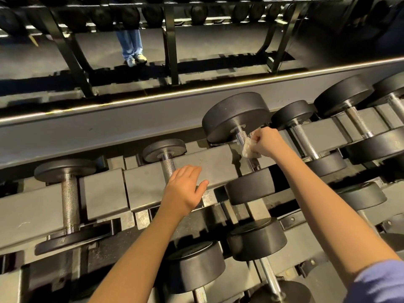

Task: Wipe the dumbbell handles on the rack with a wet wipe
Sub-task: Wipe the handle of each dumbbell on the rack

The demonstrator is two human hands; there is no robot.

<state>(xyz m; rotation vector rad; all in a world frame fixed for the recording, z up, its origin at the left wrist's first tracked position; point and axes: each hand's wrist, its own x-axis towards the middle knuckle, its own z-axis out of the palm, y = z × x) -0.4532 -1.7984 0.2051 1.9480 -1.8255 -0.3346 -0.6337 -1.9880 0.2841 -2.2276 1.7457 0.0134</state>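
A grey dumbbell rack (105, 189) runs across the view with several black dumbbells lying in its cradles. My right hand (265, 142) grips a crumpled white wet wipe (249, 149) against the knurled steel handle (241, 136) of a large dumbbell (236, 114) at centre right. My left hand (185, 189) rests flat with straight fingers on the rack's beam, covering the lower part of a smaller dumbbell's handle (168, 165). Another dumbbell handle (70, 204) lies at the left.
More dumbbells (306, 132) fill the rack to the right, and a lower tier holds others (255, 237). A mirror behind the rack reflects a second rack and a person's legs (131, 44).
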